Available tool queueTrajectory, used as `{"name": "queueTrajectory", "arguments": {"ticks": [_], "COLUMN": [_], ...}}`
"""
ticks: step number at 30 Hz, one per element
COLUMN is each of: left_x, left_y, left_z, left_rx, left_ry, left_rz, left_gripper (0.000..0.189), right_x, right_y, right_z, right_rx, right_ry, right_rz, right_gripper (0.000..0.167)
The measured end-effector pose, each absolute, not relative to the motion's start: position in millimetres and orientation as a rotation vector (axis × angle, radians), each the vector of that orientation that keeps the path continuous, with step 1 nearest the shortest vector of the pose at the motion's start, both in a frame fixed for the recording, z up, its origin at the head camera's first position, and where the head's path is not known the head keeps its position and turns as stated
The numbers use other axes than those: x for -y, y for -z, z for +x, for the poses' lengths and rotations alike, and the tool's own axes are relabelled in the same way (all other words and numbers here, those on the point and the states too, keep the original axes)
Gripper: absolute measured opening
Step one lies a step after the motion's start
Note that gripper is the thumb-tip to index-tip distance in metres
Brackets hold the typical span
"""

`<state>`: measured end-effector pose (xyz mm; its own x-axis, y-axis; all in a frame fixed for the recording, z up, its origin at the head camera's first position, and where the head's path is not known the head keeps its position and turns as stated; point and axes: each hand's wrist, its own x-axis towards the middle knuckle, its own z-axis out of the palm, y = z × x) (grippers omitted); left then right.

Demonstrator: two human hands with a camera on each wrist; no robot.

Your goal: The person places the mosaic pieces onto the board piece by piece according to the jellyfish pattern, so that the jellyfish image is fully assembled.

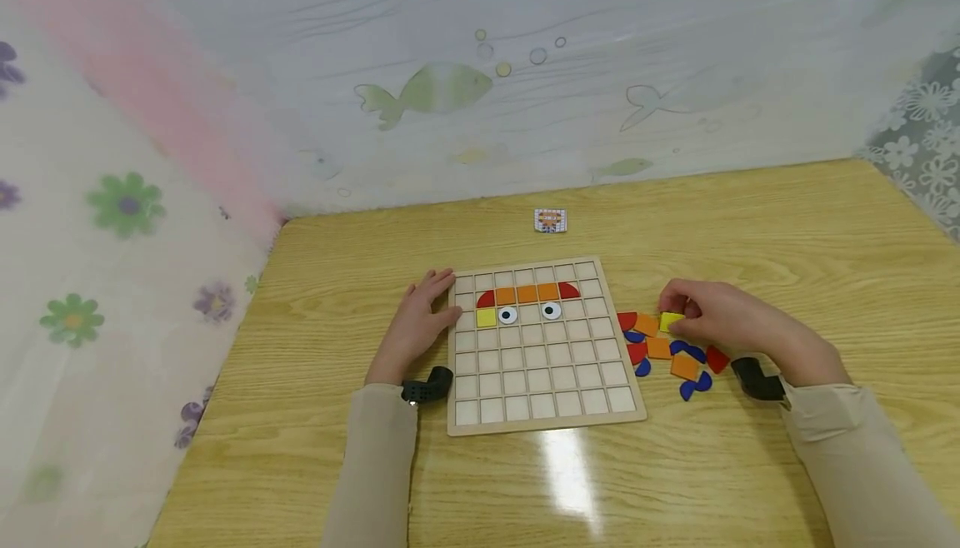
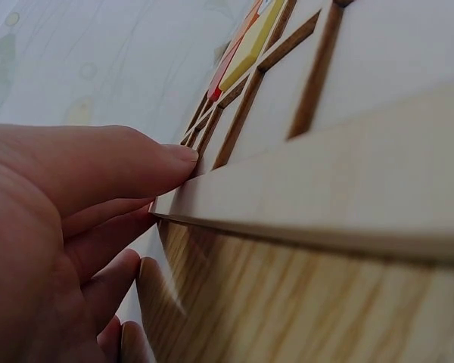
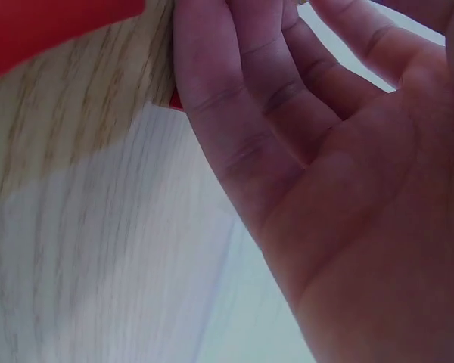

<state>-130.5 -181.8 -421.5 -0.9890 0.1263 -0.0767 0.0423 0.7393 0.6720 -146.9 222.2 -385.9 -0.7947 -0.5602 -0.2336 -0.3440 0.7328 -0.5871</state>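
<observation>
A wooden grid board (image 1: 546,429) lies on the table, with red, orange and yellow tiles and two eye tiles in its upper cells. At its left rim rests my left hand (image 1: 415,321), the fingers nearly straight. In the left wrist view the thumb (image 2: 163,162) touches the board's edge from above. To the right of the board, my right hand (image 1: 738,323) pinches a yellow square tile (image 1: 670,321) over a loose pile. That yellow tile cannot be seen in the right wrist view, where the palm and curled fingers (image 3: 212,76) fill the right side.
Loose orange squares (image 1: 684,366), red quarter-round tiles (image 1: 717,358) and blue half-round tiles (image 1: 703,381) lie right of the board, some against its rim. A small picture card (image 1: 551,221) lies behind the board. A patterned curtain (image 1: 420,140) hangs along the table's back edge.
</observation>
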Motion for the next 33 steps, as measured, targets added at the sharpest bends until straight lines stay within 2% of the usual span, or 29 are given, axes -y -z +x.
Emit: {"name": "queueTrajectory", "arguments": {"ticks": [12, 33], "left_x": [183, 181], "left_y": [421, 422], "left_z": [-130, -130], "left_rx": [-2.827, -2.823], "left_ry": [-1.075, -1.095], "left_rz": [0.134, 0.143], "left_gripper": [0.055, 0.055], "right_x": [-212, -171], "right_y": [383, 385], "right_z": [-150, -160], "right_rx": [-2.714, -2.669], "right_ry": [0.739, 0.777], "right_rz": [-0.720, -0.741], "right_gripper": [0.019, 0.022]}}
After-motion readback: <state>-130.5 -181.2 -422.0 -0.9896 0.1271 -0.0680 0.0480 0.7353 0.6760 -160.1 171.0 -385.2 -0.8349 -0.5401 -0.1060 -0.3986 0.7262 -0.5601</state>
